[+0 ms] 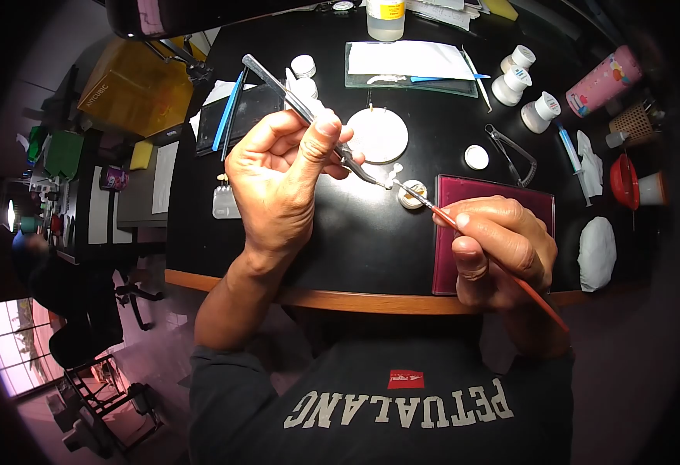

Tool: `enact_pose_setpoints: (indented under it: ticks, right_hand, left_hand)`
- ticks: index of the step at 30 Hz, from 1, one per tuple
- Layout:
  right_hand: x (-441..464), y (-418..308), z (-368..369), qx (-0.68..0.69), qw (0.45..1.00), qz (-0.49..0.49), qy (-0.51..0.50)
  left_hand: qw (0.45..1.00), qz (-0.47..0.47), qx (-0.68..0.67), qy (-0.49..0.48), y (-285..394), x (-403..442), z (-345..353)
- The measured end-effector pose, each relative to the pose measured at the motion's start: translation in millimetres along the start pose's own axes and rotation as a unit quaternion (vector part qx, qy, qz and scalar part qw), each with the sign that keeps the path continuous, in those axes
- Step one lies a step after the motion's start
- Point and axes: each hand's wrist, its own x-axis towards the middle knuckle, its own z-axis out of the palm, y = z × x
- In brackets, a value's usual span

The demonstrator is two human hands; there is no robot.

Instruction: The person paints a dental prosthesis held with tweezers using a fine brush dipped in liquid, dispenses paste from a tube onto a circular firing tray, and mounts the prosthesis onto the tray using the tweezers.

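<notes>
My left hand [278, 170] is closed around dark metal tweezers [348, 161] with a bent tip. A small whitish piece [390, 183] sits at that tip, too small and overlit to name. My right hand [503, 248] pinches a thin paintbrush [452, 219] with a reddish handle. Its fine tip meets or nearly meets the whitish piece; I cannot tell if they touch. Just below the brush tip stands a small open jar [412, 200] with pale contents. Behind the tweezers lies a round white disc [379, 138] with small pins on it.
A dark red flat case [538, 203] lies under my right hand. Several white jars [540, 112], a pair of calipers [517, 159] and a white lid [476, 157] are at the right. A glass slab [464, 84] with white paper and a bottle [385, 22] stand at the back.
</notes>
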Motion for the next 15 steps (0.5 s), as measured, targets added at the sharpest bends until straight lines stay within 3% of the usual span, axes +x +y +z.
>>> enact_pose_setpoints:
  ticks: [15]
  right_hand:
    - [-0.5,0.1,1.1,-0.020,1.000,0.002,-0.002]
  left_hand:
    - [1.000,0.007,0.001,-0.004,1.1,0.2,0.2]
